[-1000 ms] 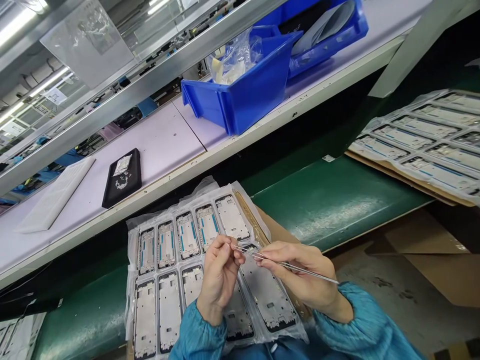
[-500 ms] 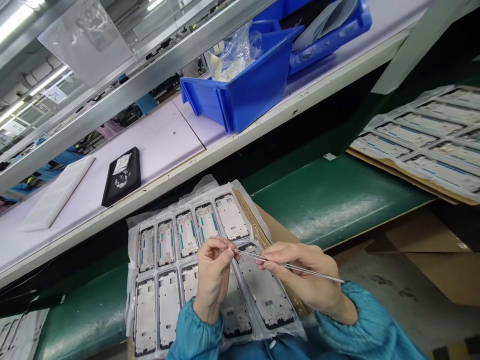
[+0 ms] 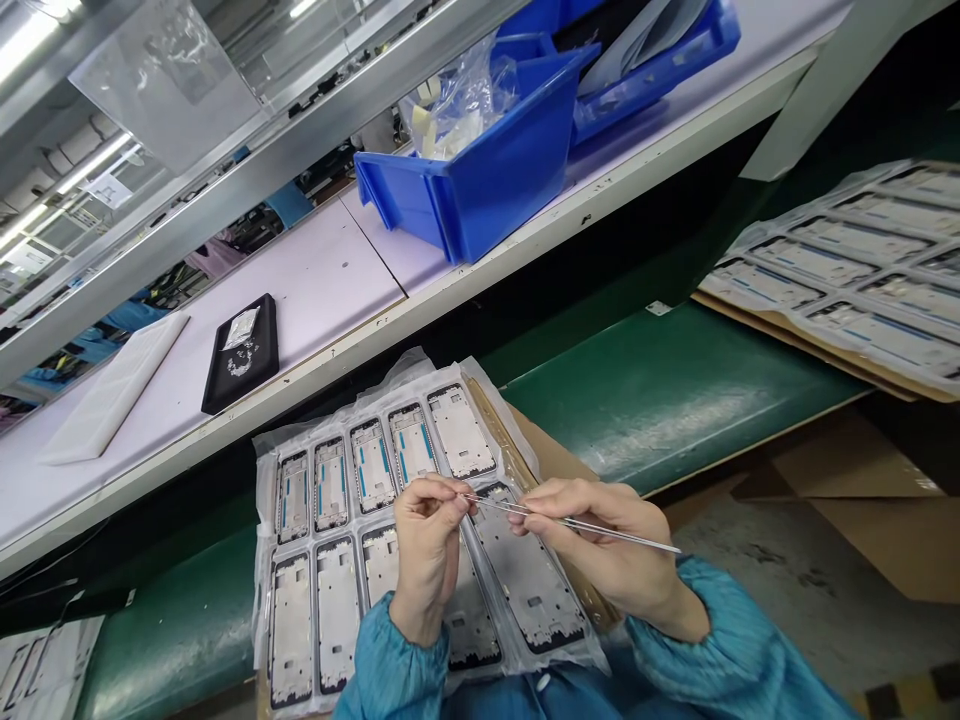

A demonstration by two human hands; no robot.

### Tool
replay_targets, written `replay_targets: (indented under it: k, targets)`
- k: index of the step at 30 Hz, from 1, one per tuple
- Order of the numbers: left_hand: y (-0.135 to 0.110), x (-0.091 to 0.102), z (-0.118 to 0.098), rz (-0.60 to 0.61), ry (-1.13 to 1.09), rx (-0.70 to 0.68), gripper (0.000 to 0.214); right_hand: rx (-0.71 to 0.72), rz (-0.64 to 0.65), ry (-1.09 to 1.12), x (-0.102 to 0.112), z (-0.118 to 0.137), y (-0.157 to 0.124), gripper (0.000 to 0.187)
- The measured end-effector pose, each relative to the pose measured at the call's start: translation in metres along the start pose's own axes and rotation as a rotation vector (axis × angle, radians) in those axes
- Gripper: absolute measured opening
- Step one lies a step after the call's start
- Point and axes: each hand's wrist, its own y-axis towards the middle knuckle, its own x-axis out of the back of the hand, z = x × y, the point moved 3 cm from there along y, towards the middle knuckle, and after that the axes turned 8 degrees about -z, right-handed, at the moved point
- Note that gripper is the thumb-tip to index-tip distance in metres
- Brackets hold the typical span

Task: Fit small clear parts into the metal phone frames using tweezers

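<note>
My right hand (image 3: 607, 545) holds a pair of thin metal tweezers (image 3: 626, 538), its fingers closed around the shanks. The tweezers' tips reach to the fingertips of my left hand (image 3: 426, 560). That hand is closed in a pinch; whatever is between its thumb and forefinger is too small to make out. Both hands hover above a white plastic tray (image 3: 262, 600) with metal phone frames in rows. A phone frame (image 3: 529, 575) without blue strips lies below the tweezers. Some back-row frames, such as the phone frame (image 3: 371, 465), carry blue strips. My left hand hides part of the front row.
On the shelf ahead are a blue bin (image 3: 510, 165) of plastic bags, a black tray (image 3: 241, 350) with a packet and tiny clear pieces, and a white foam slab (image 3: 116, 390). Another tray of phone frames (image 3: 862, 275) rests on cardboard to the right, over the green surface (image 3: 675, 390).
Both hands keep nearly the same pose. The tweezers and my right hand have shifted very slightly left, and the whole view has moved a little.
</note>
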Motion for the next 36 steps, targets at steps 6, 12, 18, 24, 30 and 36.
replay_targets:
  k: [6,12,18,24,30,36]
  targets:
    - [0.001,0.000,0.002,-0.044,0.042,0.008,0.032,-0.037,-0.018,0.030,0.000,-0.005,-0.002,0.014]
    - [-0.002,0.000,0.003,-0.037,0.070,-0.039,0.034,-0.083,-0.018,0.086,-0.003,-0.008,-0.002,0.013]
    - [0.021,0.014,0.015,0.001,0.314,-0.063,0.036,-0.167,-0.078,0.156,0.003,-0.010,0.002,0.007]
    - [0.094,0.005,0.057,0.074,1.191,-0.404,0.040,-0.157,-0.110,0.102,0.010,-0.012,0.002,0.009]
    - [0.110,-0.008,0.092,0.016,1.676,-0.291,0.067,-0.120,-0.112,0.022,0.015,-0.016,-0.007,0.007]
    - [0.122,-0.012,0.083,0.062,1.564,-0.171,0.089,-0.103,-0.135,0.016,0.020,-0.020,-0.011,0.006]
